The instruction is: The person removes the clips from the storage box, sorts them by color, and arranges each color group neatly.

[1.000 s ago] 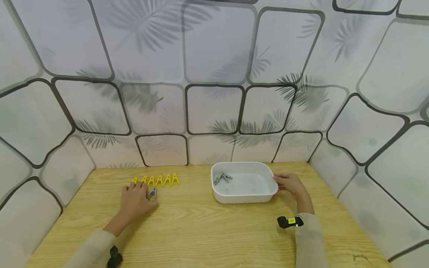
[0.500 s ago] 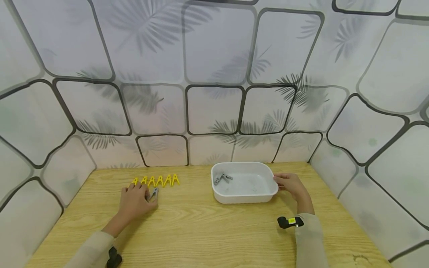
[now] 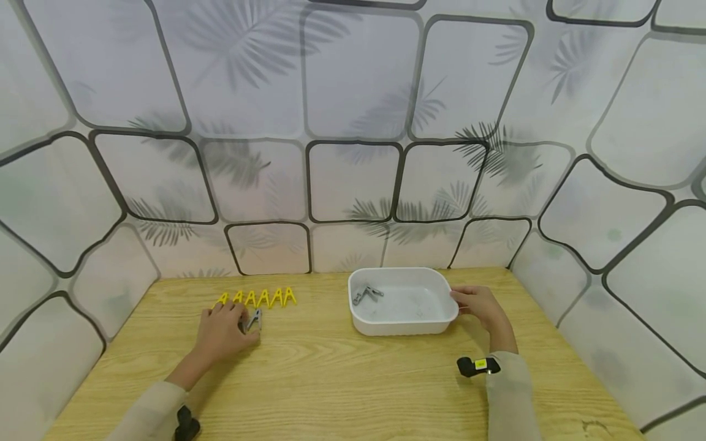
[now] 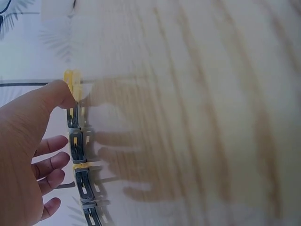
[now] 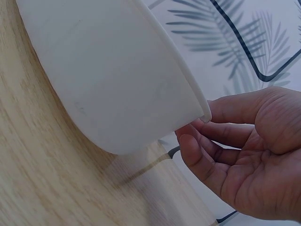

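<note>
My left hand is over the left side of the table, beside a row of grey clothespins that it largely hides in the head view. One grey clothespin shows between its thumb and forefinger, splayed on the wood. In the left wrist view the thumb overlaps the row's end, and the other fingers are loosely bent and spread beside it. Behind stands a row of yellow clothespins. My right hand pinches the right end of a white plastic basin at its rim. Grey clothespins lie inside the basin's left end.
The wooden table runs back to a patterned cloth wall, with more cloth on both sides. The basin stands near the back, right of centre.
The grey clothespin at my left hand has tipped slightly rightward, and the thumb has eased away from it. My right hand and the basin stay put.
</note>
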Demonstrator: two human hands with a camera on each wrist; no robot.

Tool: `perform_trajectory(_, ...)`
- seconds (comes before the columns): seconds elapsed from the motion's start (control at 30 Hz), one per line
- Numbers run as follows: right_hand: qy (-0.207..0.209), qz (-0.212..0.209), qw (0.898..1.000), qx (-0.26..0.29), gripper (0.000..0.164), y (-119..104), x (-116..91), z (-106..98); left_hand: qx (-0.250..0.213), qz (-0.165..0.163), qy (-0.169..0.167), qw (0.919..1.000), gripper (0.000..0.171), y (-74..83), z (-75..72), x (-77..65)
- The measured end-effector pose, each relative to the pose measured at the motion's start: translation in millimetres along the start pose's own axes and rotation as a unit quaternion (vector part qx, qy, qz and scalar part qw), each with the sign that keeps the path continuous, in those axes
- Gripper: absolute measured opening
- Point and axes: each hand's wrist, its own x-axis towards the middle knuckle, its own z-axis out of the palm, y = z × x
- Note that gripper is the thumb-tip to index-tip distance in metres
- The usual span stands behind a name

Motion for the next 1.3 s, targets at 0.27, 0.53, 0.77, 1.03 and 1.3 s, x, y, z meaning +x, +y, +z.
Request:
perform_trajectory(0.27,0.005,0.001,1.0,0.002,0.045,-0.9,-0.8,0.0,-0.003,0.002,-0.002,1.0,0.038,2.5,-4.6,5.5)
perform_trajectory(0.53,0.004,0.003,1.0,-0.003,0.045,-2.0,-1.9,-0.3,-0.025,0.016,0.017,0.9994,0.035,12.0,-9.0,17.9)
perform_trajectory(0.77,0.003,-0.006,1.0,-0.007,0.046,-2.7,-3.1,0.5,-0.073,0.026,0.009,0.9969,0.038,31.8,-14.6,39.6)
perform_trajectory(1.03,0.005,-0.004,1.0,-0.006,0.047,-2.1,-2.1,0.3,-0.083,0.074,0.025,0.9935,0.044,65.6,-6.4,67.9)
perform_trajectory(1.3,0.008,0.005,1.0,0.011,0.045,-0.6,-0.5,1.1,-0.104,0.094,0.01,0.9901,0.043,108.5,8.1,93.9)
